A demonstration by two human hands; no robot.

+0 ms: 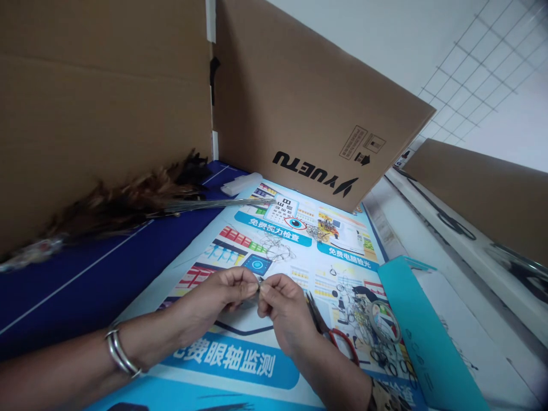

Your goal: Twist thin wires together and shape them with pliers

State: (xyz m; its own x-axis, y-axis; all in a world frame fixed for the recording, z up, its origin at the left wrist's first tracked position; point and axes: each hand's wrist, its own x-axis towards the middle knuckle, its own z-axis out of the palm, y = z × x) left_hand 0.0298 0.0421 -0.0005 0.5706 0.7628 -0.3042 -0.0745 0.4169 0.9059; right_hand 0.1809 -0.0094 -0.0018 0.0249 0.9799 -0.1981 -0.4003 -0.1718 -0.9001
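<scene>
My left hand (222, 294) and my right hand (285, 311) meet in the lower middle of the view, fingertips pinched together on a small metal piece (259, 281) too small to name. A silver bangle (117, 351) sits on my left wrist. Both hands hover over a printed blue and white poster (240, 359). Red-handled scissors (338, 337) lie just right of my right hand. Thin wire pieces (278, 248) lie on the poster beyond my hands.
A feather duster (115, 208) lies along the left cardboard wall (98, 103). A second cardboard panel marked YUETU (317, 114) stands behind. A teal folder (423, 337), a roll of tape (383, 319) among small metal rings, and a white plastic item (240, 184) lie around.
</scene>
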